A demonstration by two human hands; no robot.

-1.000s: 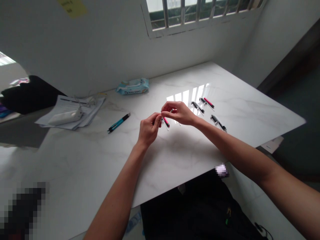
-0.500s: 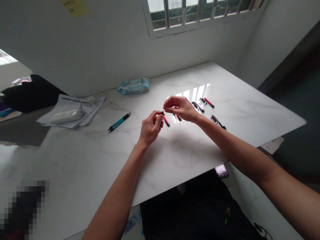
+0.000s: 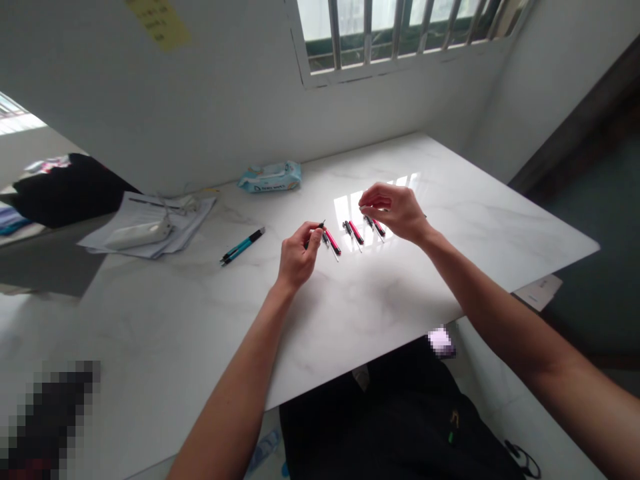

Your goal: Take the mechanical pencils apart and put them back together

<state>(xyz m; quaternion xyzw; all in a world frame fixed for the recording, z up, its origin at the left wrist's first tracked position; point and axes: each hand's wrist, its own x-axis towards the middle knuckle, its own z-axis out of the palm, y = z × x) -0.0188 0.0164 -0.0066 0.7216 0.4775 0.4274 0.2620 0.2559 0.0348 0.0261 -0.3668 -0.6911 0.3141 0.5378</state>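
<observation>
My left hand (image 3: 299, 253) is closed, pinching a small dark pen part (image 3: 322, 225) with a thin tip pointing up. To its right, over the table, my right hand (image 3: 395, 208) has its thumb and fingers pressed together; whatever is between them is too small to make out. Beside the left fingers lies a red pen barrel (image 3: 333, 242) with a dark piece and a thin white refill. Another red barrel (image 3: 356, 232) rests with similar parts between my hands. Just below my right fingers is a third red barrel (image 3: 379, 227), partly covered by the hand.
Two blue-and-black pens (image 3: 243, 247) lie left of my hands on the white marbled table (image 3: 210, 320). A light blue wipes pack (image 3: 271, 178) is near the wall. Papers (image 3: 193, 223) with a white device (image 3: 140, 233) on top occupy the left. A barred window (image 3: 370, 40) is above.
My right hand has moved right, away from my left hand, and now covers pens seen on the right before. My left hand keeps hold of the dark pen part. The view has shifted slightly.
</observation>
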